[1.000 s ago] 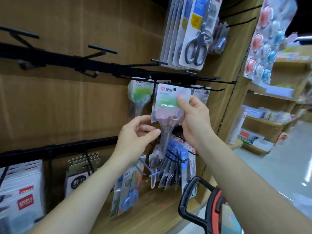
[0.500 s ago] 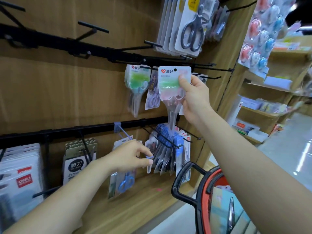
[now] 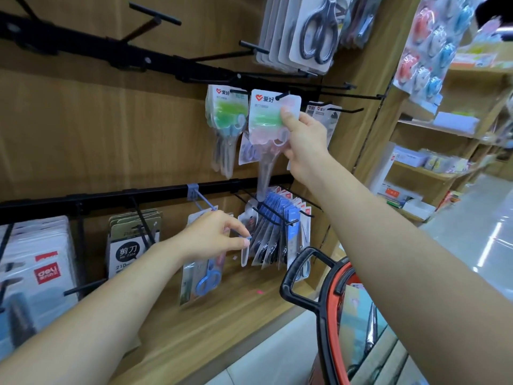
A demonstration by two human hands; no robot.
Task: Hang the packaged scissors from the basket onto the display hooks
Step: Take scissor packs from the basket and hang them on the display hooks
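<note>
Packaged scissors (image 3: 270,120) were held up to the tip of a black display hook (image 3: 283,95), hang hole meeting the hook end. The right hand (image 3: 305,140) pinched the pack's right edge, thumb on its front. Lower down, the left hand (image 3: 213,237) pinched the tip of a blue hook (image 3: 205,202) between its fingers. A red basket (image 3: 334,315) sat at lower right.

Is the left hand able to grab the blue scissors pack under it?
Probably yes: the left hand is right at the top of the blue scissors pack, nothing between, though its fingers pinch the blue hook.
</note>
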